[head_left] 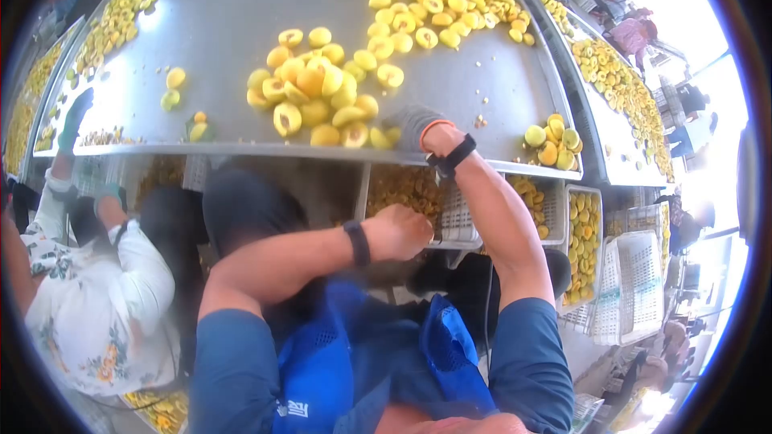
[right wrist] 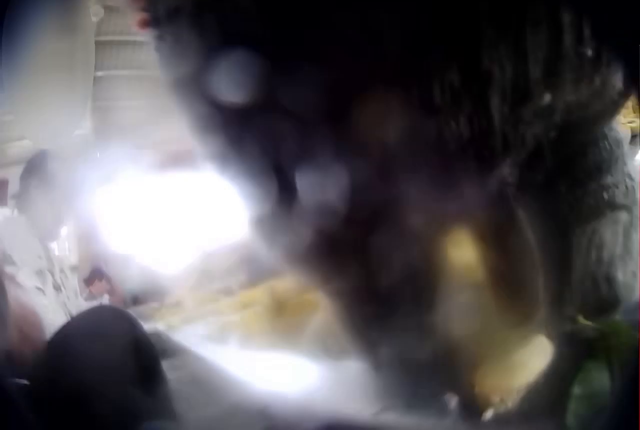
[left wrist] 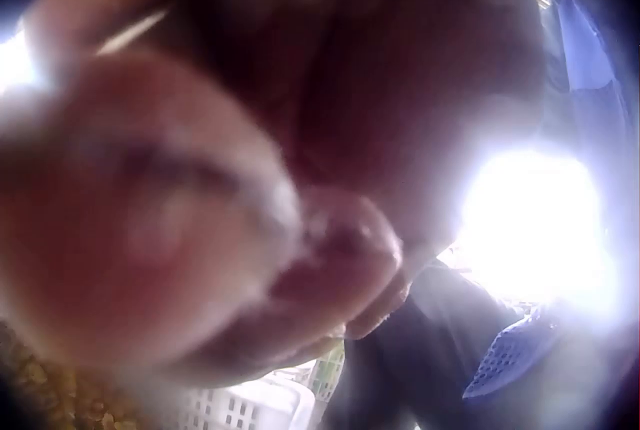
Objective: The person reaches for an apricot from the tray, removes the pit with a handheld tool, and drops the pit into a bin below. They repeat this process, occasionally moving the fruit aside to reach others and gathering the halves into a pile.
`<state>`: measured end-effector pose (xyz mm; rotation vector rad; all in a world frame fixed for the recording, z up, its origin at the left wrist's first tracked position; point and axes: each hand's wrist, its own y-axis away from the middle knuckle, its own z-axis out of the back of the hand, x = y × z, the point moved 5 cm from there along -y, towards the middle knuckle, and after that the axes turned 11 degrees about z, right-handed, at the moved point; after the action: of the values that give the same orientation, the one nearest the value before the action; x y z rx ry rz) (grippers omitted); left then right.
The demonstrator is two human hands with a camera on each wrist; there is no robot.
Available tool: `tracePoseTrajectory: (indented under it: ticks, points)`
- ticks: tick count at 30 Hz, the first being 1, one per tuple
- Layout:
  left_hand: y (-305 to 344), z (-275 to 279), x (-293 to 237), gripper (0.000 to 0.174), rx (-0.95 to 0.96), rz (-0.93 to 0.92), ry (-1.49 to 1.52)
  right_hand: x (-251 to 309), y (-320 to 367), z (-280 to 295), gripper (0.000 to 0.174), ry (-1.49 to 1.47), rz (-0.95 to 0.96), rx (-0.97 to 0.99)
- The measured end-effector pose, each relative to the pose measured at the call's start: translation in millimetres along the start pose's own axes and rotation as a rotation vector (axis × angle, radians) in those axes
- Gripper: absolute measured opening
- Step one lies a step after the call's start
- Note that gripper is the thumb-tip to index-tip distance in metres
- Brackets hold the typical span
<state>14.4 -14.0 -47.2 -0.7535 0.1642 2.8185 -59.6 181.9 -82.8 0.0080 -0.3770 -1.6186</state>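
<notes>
blue vest (head_left: pixel 326 362) lies at six; yellow fruit (head_left: pixel 314 76), smooth, some halved, heaps at eleven beside my gloved right hand (head_left: pixel 414 124) on the table (head_left: pixel 233 16). a careless sweep could spill pieces over its near edge. left wrist: my left hand (left wrist: pixel 330 130) is curled, nothing seen inside. right wrist: blur hides whether the grip pinches fruit; i can't tell.

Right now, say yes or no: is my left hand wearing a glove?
No, the left hand is bare; the grey glove is on the right hand.
</notes>
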Motion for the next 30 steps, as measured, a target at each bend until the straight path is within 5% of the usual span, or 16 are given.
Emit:
tracePoseTrajectory:
  ticks: [2, 5, 6, 9, 11, 16, 19, 26, 30]
  points:
    - [2.5, 4.1, 3.3, 0.018, -0.019, 0.001, 0.004, 8.5, -5.5, 4.1, 0.041, 0.048, -0.082, 0.136]
    - [2.0, 15.5, 7.4, 0.018, 0.041, 0.036, 0.002, 14.6, 16.3, 26.3, 0.045, 0.017, -0.028, -0.025]
    - [2.7, 16.4, 8.5, 0.018, 0.034, 0.034, 0.000, -8.6, 32.3, 15.7, 0.046, 0.041, 0.129, -0.389]
    - [4.2, 31.8, 7.8, 0.024, 0.045, 0.058, 0.045, -14.2, 83.3, 40.6, 0.063, -0.754, -0.204, -0.539]
    - [1.6, 32.6, 6.7, 0.028, 0.068, 0.102, 0.075, -2.7, 122.4, 53.1, 0.074, -1.044, -0.154, -0.675]
    - [-11.3, 47.7, 5.7, 0.039, -0.038, 0.209, 0.369, 24.4, 175.7, 58.6, 0.074, -0.937, 0.006, -0.873]
    - [-12.1, 61.3, 2.4, 0.037, -0.079, 0.253, 0.782, 36.9, 187.8, 51.0, 0.070, -1.348, 0.078, -0.960]
    - [-18.8, 56.2, 9.8, 0.033, -0.211, 0.372, 1.132, 51.3, 192.0, 54.3, 0.051, -0.917, -0.232, -1.028]
    - [-24.6, 57.3, 11.2, 0.033, -0.235, 0.425, 1.184, 52.2, 190.5, 41.2, 0.051, -0.787, -0.215, -1.101]
